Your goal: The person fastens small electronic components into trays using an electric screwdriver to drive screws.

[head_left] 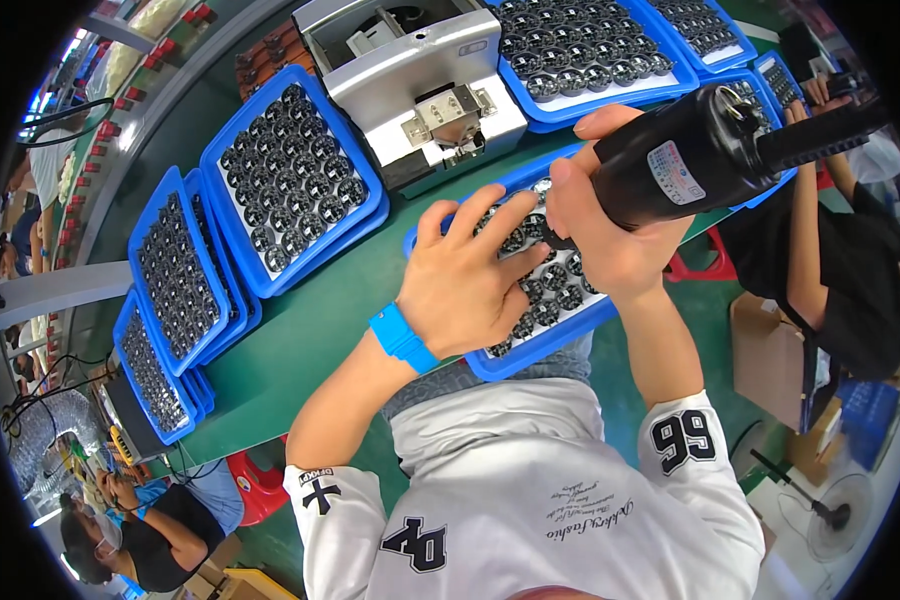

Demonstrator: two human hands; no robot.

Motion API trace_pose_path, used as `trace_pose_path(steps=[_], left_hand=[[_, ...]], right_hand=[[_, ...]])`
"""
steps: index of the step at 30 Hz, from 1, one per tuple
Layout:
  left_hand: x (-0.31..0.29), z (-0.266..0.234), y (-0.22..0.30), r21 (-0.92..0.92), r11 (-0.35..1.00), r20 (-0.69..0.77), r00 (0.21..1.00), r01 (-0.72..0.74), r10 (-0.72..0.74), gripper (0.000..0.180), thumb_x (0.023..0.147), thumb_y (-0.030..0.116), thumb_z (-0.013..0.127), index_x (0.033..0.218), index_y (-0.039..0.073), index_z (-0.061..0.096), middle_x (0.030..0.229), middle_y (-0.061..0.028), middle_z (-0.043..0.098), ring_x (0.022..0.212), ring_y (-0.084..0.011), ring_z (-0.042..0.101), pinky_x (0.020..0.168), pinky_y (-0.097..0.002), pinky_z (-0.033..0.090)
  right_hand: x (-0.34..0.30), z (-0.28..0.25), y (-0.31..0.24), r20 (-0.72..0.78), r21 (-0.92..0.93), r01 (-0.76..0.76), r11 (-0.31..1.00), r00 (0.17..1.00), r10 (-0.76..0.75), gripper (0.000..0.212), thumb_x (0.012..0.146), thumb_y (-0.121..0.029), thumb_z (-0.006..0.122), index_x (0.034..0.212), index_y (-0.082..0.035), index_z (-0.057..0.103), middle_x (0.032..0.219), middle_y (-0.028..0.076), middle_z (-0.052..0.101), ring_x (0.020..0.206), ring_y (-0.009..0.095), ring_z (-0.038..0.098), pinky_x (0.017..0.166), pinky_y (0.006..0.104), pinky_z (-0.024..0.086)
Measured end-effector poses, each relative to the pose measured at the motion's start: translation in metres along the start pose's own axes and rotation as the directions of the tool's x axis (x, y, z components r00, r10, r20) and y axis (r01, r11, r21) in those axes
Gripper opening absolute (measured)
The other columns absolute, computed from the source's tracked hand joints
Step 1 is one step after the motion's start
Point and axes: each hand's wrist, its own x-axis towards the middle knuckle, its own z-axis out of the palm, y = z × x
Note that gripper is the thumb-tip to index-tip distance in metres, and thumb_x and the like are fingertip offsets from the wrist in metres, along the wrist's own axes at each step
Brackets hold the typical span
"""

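A black electric screwdriver [685, 155] was gripped in the right hand [618, 240], fingers closed round its lower end, above a blue tray [545, 350] at the near edge of the green workbench [335, 300]. The left hand [462, 285] was held over the tray's left side, fingers parted and bent; whether anything was pinched beneath could not be told. Round black parts [545, 312] were ranged in the tray. Beyond its far edge, a silver machine [410, 95] was placed.

Green tabletop [315, 320] lies clear between stacked blue trays [330, 238] and left hand [460, 285]; silver machine [400, 75] blocks beyond.
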Motion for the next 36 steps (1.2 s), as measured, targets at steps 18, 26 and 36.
trace_pose_path(steps=[18,26,36], left_hand=[[0.000,0.000,-0.001,-0.007,1.000,-0.022,0.999,-0.025,0.024,0.036,0.073,0.021,0.067,0.107,0.017,0.080,0.139,-0.0075,0.055,0.134,-0.0288,0.047,0.105,-0.0473,0.035],[-0.001,0.003,-0.002,-0.021,0.999,-0.044,0.999,-0.032,0.031,0.034,0.074,0.021,0.068,0.106,0.016,0.079,0.139,-0.0088,0.055,0.135,-0.0299,0.046,0.106,-0.0481,0.034],[-0.002,0.005,-0.004,-0.039,0.999,-0.057,0.998,-0.022,0.020,0.034,0.076,0.019,0.067,0.107,0.017,0.079,0.142,-0.0106,0.054,0.136,-0.0326,0.046,0.106,-0.0509,0.035]], right_hand=[[-0.007,0.004,0.005,-0.005,-0.019,-0.040,0.999,0.999,0.040,0.031,0.087,0.016,0.065,0.114,0.004,0.053,0.070,0.006,0.062,0.055,0.009,0.057,0.051,0.0244,0.046],[0.001,0.005,-0.011,0.020,-0.062,-0.115,0.991,0.993,0.116,0.034,0.085,0.019,0.065,0.113,0.003,0.052,0.072,0.004,0.060,0.056,0.010,0.058,0.052,0.0257,0.048],[0.096,0.074,-0.027,-0.057,0.292,-0.103,0.951,0.990,0.125,0.026,0.087,0.006,0.071,0.109,0.000,0.060,0.068,-0.002,0.061,0.050,0.006,0.054,0.048,0.0247,0.043]])
